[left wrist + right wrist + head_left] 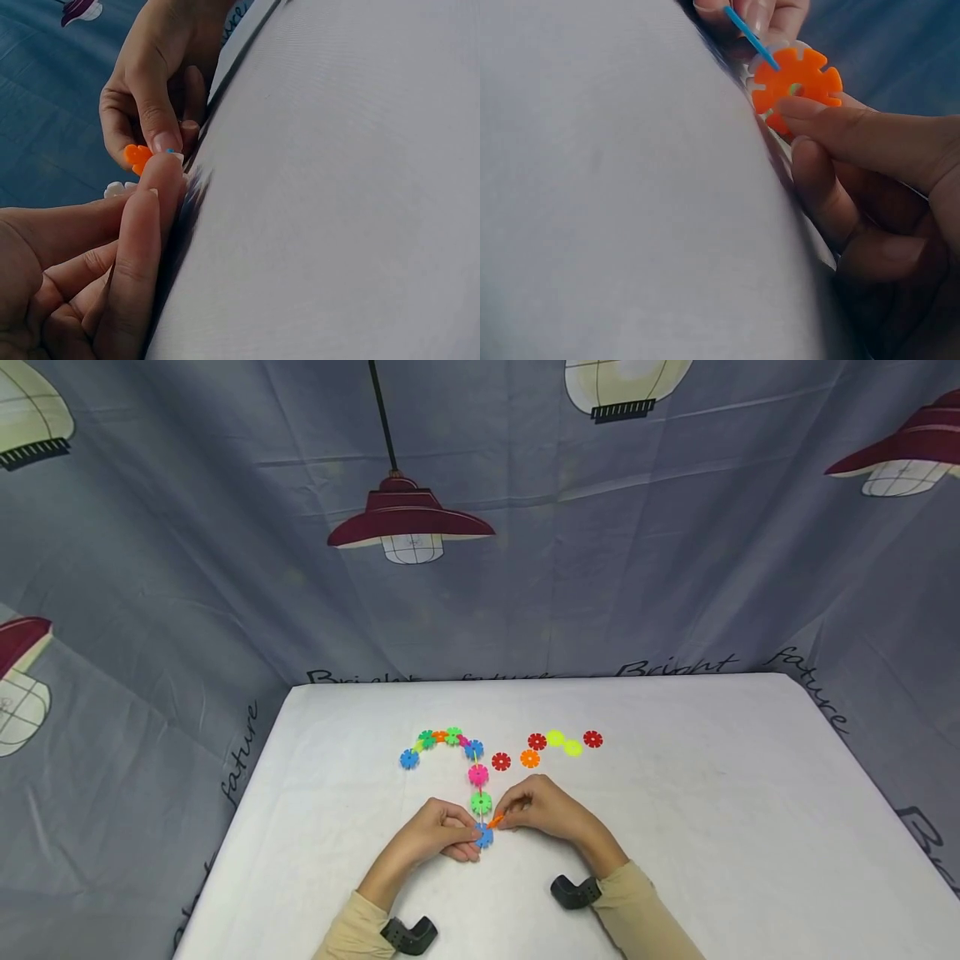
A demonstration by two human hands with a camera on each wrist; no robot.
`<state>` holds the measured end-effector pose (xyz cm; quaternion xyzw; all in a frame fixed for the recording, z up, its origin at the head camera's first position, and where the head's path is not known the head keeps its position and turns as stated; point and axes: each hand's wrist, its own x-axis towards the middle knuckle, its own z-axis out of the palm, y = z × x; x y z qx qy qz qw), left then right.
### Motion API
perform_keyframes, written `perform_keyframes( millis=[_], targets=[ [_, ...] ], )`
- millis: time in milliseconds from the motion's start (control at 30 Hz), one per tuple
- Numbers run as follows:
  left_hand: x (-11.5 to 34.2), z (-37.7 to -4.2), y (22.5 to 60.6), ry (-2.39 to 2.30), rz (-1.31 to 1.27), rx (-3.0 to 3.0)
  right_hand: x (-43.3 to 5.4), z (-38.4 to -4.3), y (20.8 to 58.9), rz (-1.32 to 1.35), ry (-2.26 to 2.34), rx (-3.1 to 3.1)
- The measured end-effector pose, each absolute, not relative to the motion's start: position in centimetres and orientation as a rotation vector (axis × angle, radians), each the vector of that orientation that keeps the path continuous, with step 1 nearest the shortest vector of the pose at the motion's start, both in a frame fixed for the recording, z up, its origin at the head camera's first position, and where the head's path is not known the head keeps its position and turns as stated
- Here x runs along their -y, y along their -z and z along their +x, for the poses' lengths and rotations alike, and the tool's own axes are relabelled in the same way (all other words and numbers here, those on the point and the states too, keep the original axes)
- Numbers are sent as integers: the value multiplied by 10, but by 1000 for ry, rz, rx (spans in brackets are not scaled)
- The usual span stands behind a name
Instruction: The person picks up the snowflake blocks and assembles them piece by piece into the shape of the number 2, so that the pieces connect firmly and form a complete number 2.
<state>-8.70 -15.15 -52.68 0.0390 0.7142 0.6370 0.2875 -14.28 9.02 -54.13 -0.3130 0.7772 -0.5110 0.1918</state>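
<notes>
A curved chain of notched plastic discs lies on the white table, running from a blue disc (408, 759) at its far left round to a green disc (481, 802) and a blue disc (485, 836) at the near end. My left hand (442, 832) pinches that near blue disc between thumb and fingers. From the right, my right hand (542, 808) pinches an orange disc (810, 75) by its edge. In the right wrist view the orange disc stands crosswise to the blue one, seen edge-on, and meets its rim. How deep the notches interlock I cannot tell.
Beyond my right hand lie loose discs: a red disc (501, 762), an orange disc (530, 759), a yellow disc (572, 748) and several others. The white table (712, 827) stretches out to the right. A grey curtain printed with lamps (525, 568) hangs behind it.
</notes>
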Motion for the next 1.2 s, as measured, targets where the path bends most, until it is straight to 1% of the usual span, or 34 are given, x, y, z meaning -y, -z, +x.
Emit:
perform_keyframes(
  millis=[300,633,733,933,1067,1200],
  targets=[
    [152,-87,528,-1715,92,-1907,-81,-146,537,-868,1398,-2146],
    [154,-87,531,-1722,108,-1898,-86,-145,540,-827,1402,-2161],
    [153,-88,531,-1724,100,-1892,-92,-148,541,-766,1445,-2167],
    [153,-88,528,-1700,92,-1898,-89,-156,545,-521,1572,-2370],
    [153,-89,529,-1710,85,-1888,-79,-162,543,-406,1478,-2529],
    [153,-89,530,-1709,87,-1887,-74,-165,538,-371,1351,-2617]
  ],
)
